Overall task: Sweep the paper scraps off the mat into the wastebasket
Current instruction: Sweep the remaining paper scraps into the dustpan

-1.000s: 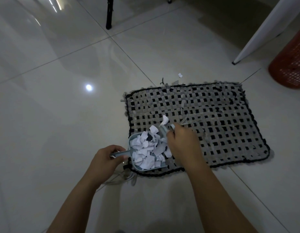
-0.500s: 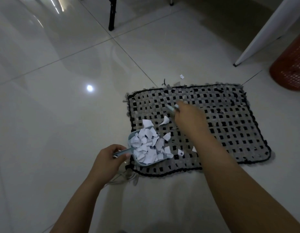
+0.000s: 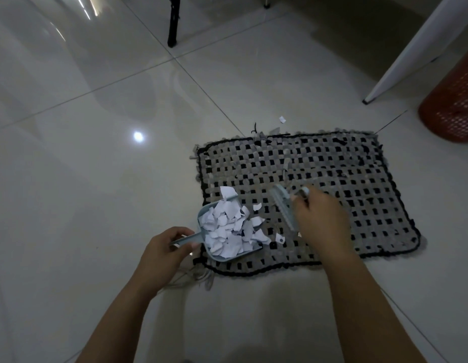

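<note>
At the woven mat's (image 3: 332,179) near-left corner, the left hand (image 3: 166,248) grips the scrap-heaped dustpan (image 3: 227,231) handle, the right hand (image 3: 320,218) clasps a small brush (image 3: 284,208) just beside loose scraps (image 3: 280,238), while the orange wastebasket (image 3: 452,100) stands well apart past the mat's far-right corner across bare tile.

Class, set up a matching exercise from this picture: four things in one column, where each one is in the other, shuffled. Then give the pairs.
Things:
1. dustpan
2. brush
3. basket
4. stray scrap

Places:
A. on the tiles beyond the mat
B. in the right hand
C. at the right edge of view
D. in the left hand, heaped with paper

Pairs: 1-D, 2-B, 3-C, 4-A
</note>
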Motion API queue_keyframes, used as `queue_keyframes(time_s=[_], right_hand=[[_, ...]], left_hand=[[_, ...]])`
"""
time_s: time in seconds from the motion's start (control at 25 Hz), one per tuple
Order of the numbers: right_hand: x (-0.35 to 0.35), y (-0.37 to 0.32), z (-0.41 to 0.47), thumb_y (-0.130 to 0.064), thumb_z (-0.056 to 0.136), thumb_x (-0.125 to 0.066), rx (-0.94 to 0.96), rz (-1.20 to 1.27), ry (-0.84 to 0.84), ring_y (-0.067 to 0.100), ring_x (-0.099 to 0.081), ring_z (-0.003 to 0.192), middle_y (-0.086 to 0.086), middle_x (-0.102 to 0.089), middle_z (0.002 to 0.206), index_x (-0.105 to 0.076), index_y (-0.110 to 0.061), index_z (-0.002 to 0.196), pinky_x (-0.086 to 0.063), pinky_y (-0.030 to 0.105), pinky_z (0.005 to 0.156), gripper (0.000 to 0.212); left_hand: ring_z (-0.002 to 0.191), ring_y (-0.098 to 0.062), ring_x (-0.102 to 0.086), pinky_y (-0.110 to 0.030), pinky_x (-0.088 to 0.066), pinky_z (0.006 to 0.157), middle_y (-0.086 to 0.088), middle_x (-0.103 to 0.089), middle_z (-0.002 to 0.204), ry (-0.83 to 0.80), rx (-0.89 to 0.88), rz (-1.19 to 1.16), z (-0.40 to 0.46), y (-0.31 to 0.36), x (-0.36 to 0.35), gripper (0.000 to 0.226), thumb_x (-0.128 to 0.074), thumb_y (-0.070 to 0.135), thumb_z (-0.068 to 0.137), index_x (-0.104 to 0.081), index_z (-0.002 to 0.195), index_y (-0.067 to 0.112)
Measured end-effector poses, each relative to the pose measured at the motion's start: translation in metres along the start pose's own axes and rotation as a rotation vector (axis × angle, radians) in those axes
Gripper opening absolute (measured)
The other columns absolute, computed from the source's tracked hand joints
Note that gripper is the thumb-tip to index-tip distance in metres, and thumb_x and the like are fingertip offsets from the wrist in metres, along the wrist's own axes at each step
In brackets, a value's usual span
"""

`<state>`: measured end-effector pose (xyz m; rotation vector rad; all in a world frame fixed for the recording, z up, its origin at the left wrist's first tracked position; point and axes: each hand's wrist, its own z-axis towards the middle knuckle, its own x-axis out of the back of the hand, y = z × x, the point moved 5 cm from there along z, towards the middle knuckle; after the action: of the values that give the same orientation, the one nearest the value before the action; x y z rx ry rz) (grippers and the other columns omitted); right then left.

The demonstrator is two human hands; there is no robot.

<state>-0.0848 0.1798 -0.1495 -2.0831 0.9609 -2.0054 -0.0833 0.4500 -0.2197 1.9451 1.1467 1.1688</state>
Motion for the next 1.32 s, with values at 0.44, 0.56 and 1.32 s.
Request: queue_keyframes(time_s=[0.44,0.56,1.32], right_hand=[[-0.033,0.0,-0.026,-0.011,0.093,-0.045,-0.002,-0.046,0.037,0.01,-0.027,0.039,-0.003,-0.034,0.046,-0.06,0.006,0.094,-0.013,0.02,0.041,0.023],[-0.044,-0.026,-0.03,-0.012,0.081,-0.045,0.097,0.032,0.039,0.007,-0.019,0.034,-0.001,-0.038,0.039,-0.062,0.009,0.083,-0.007,0.015,0.041,0.027],[-0.053,-0.05,-0.007,-0.013,0.092,-0.04,0.285,0.007,-0.206,0.012,-0.03,0.045,-0.003,-0.035,0.051,-0.03,-0.021,0.056,-0.018,0.026,0.043,0.038]], left_hand=[[0.038,-0.002,-0.042,-0.012,-0.035,0.043,0.007,-0.064,0.058,-0.073,-0.033,0.174,0.006,-0.006,0.002,0.007,-0.072,0.014,0.078,-0.067,0.08,0.018],[0.039,-0.002,-0.042,-0.012,-0.036,0.041,-0.001,-0.065,0.069,-0.051,-0.007,0.135,0.006,-0.009,-0.002,0.008,-0.073,0.012,0.077,-0.068,0.083,0.015],[0.033,0.001,-0.044,-0.008,-0.032,0.037,0.015,-0.06,0.045,-0.017,0.002,0.05,-0.002,-0.012,0.001,0.005,-0.069,0.009,0.08,-0.066,0.083,0.012]])
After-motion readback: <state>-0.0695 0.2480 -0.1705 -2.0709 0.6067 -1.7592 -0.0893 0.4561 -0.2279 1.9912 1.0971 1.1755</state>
